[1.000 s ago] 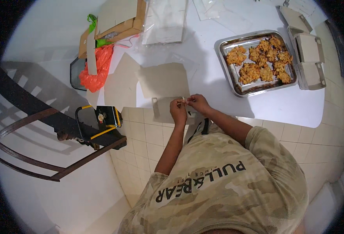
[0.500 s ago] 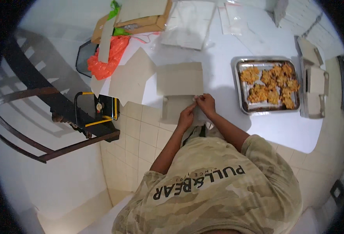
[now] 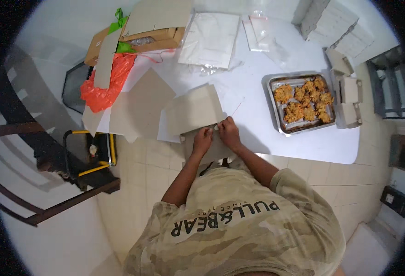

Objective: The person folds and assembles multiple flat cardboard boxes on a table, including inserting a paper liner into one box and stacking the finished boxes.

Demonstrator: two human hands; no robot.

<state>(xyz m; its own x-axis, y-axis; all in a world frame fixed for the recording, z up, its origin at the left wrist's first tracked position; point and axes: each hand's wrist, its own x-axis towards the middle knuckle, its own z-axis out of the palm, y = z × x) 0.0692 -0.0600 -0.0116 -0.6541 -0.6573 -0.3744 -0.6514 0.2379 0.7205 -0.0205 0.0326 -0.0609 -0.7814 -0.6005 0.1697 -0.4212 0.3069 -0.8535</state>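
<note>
A small grey-brown cardboard box [image 3: 194, 108] lies at the table's front edge, its lid flap raised back and its lower part towards my body. My right hand [image 3: 230, 134] pinches the box's right side near the fold between lid and base. Beside it, my left hand [image 3: 202, 141] is closed, its curled fingers at the inside of the base by the same fold. The fingertips of both hands hide the piece of card between them. To the right rests a metal tray [image 3: 272, 102] holding several clumps of golden-brown fried food [image 3: 309, 87].
Flat cardboard sheets [image 3: 142, 103] and a red plastic bag [image 3: 108, 83] lie at the left, by a larger carton [image 3: 158, 36]. Clear plastic packets [image 3: 210, 39] are at the back. Several folded boxes [image 3: 349, 89] stand along the right edge. Left of the table is a yellow-and-black frame [image 3: 92, 152].
My hands have drawn slightly apart; they met at the box's right corner before. The box has turned slightly, its lid tilting to the left. The whole view has shifted a little.
</note>
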